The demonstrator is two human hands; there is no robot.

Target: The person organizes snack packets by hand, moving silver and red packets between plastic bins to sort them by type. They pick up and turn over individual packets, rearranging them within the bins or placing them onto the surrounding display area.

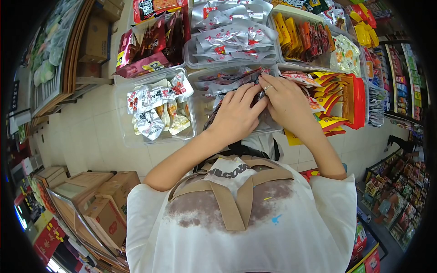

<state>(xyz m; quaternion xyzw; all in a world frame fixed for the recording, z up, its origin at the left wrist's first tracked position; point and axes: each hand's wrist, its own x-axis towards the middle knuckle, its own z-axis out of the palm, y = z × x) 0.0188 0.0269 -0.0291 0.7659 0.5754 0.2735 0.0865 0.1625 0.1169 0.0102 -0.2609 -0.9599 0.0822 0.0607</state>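
My left hand (236, 111) reaches into the front middle clear plastic bin (200, 96), its fingers bent over dark and silver snack packets (223, 84). Beside it my right hand (286, 98), with a ring on one finger, comes in from the right, and the fingertips of both hands meet at a packet near the bin's back. Both hands are closed around that packet, and much of it is hidden under the fingers. To the left stands a clear bin of white and silver packets (152, 102); to the right are yellow and red packets (327, 98).
Behind are bins of silver pouches (232, 36), dark red packets (150, 43) and orange and yellow packets (302, 36). A red box (358, 101) stands at the right. Cardboard boxes (107, 216) sit lower left, a produce rack (52, 59) upper left, and stocked shelves (403, 77) at right.
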